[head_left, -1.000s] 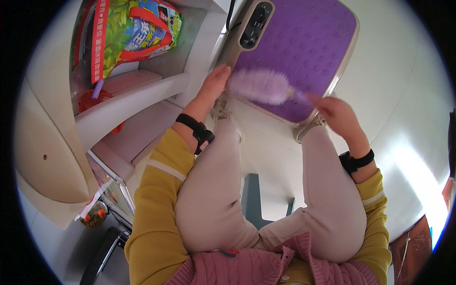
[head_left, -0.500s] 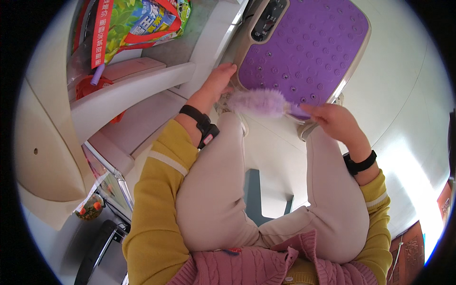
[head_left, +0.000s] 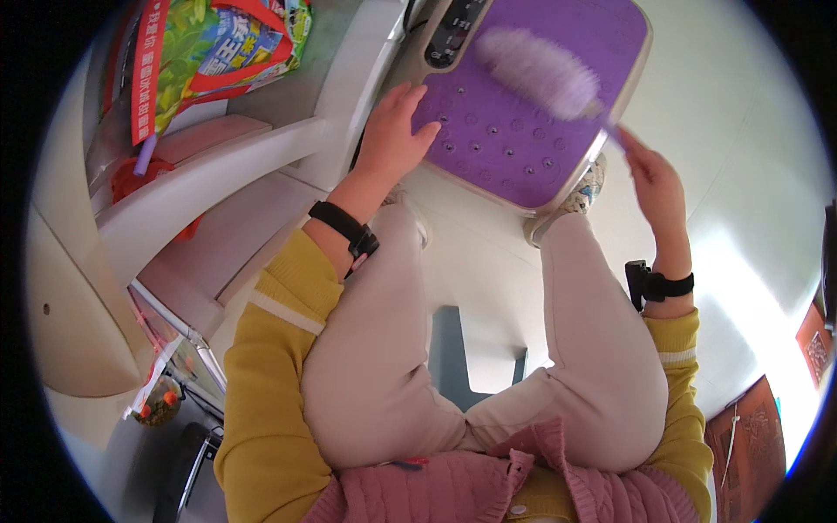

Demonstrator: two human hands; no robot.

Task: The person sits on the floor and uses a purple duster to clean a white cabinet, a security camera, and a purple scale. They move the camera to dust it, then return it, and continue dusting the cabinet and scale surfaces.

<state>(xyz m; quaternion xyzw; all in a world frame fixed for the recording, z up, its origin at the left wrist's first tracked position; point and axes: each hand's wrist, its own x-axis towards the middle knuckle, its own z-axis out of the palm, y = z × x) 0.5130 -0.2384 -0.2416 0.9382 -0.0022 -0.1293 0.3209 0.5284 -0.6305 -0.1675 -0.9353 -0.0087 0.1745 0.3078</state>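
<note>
My right hand (head_left: 654, 179) is closed round the handle of a fluffy lilac duster (head_left: 540, 74). The duster's head lies over the upper part of a purple vibration plate (head_left: 488, 144) with a studded top; whether it touches the surface I cannot tell. At the plate's near left edge is my left hand (head_left: 394, 131), open with its fingers apart and holding nothing. A dark control panel (head_left: 451, 35) is set into the plate's left side, just beyond that hand.
To the left stands a white shelf unit (head_left: 209, 187) with a colourful bag (head_left: 222, 57) and a red item (head_left: 139, 179) on it. My shoes (head_left: 584, 187) are beside the plate's near edge. A grey stool (head_left: 451, 349) shows between my legs. Carved wooden furniture (head_left: 750, 436) is at lower right.
The duster has moved up from near my knees to over the purple plate, with my right hand swinging up and right. My left hand has opened and turned toward the plate.
</note>
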